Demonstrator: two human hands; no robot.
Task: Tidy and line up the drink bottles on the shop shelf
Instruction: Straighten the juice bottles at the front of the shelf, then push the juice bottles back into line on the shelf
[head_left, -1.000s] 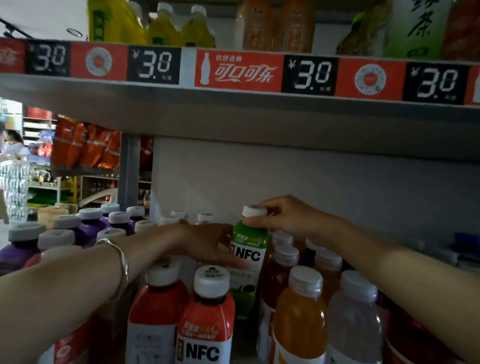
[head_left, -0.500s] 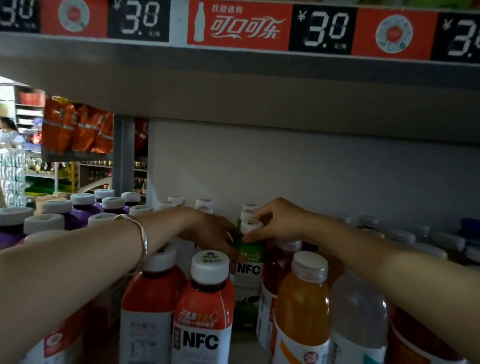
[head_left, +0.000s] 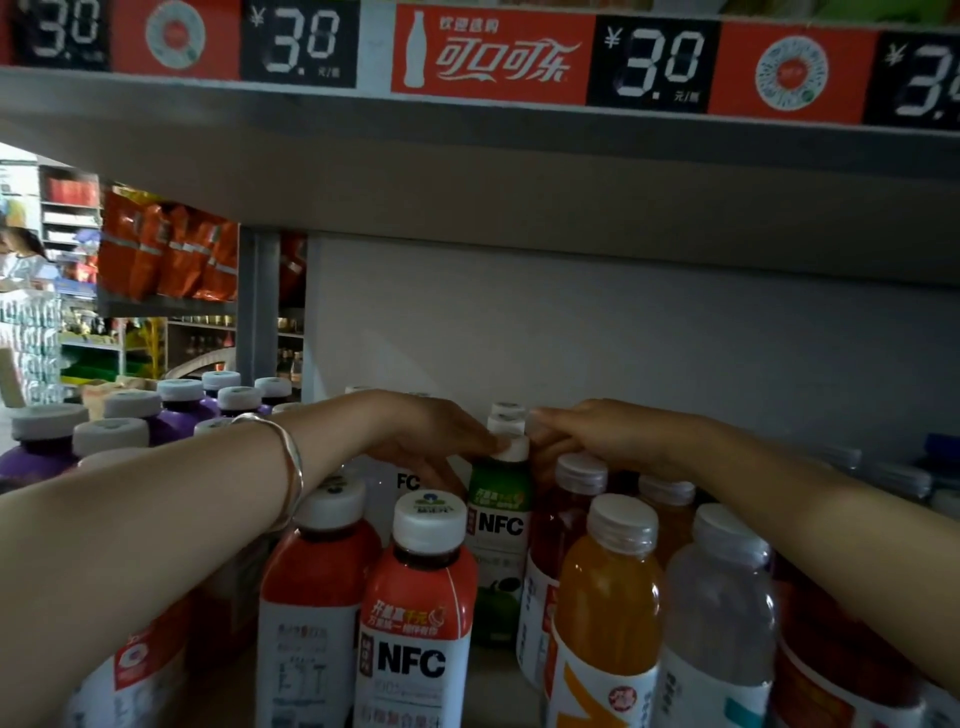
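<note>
Left fingertips (head_left: 485, 442) lie straight and together against the white cap (head_left: 513, 450) of the green bottle (head_left: 500, 525); the right fingers (head_left: 545, 418) bend at the cap's other side, and whether they clamp it I cannot tell. The bottle reads "NFC"; green shoulder, white label, upright. The left hand (head_left: 431, 441) is palm down, with a bangle (head_left: 291, 467) on its wrist; the right hand (head_left: 602, 441) is palm down too. In front of the green bottle a red bottle (head_left: 415, 623) reads "NFC"; front right of it stands an orange bottle (head_left: 605, 597); above it the price strip (head_left: 493, 57) shows "¥3.0" and 可口可乐.
</note>
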